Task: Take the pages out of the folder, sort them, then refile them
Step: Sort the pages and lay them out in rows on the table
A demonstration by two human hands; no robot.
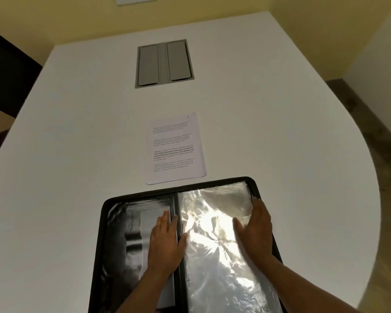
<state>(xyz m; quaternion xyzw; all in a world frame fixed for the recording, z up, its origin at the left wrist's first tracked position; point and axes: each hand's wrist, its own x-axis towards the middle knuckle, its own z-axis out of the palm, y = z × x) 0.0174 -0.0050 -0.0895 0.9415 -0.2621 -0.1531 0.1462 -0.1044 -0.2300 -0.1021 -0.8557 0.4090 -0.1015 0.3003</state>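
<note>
A black folder (pixel 113 222) lies open on the white table near me, with shiny clear plastic sleeves (pixel 210 233) on its right half and dark pockets on its left. My left hand (pixel 165 240) rests flat across the spine, fingers straight. My right hand (pixel 255 227) lies on the right edge of the sleeves, fingers extended and thumb spread over the plastic. A small stack of printed pages (pixel 175 147) lies face up on the table just beyond the folder, apart from it.
The white table (pixel 77 132) has a rounded right edge and a grey flap-covered cable box (pixel 164 63) set into it farther back. Yellow walls stand behind; a dark opening is at the left.
</note>
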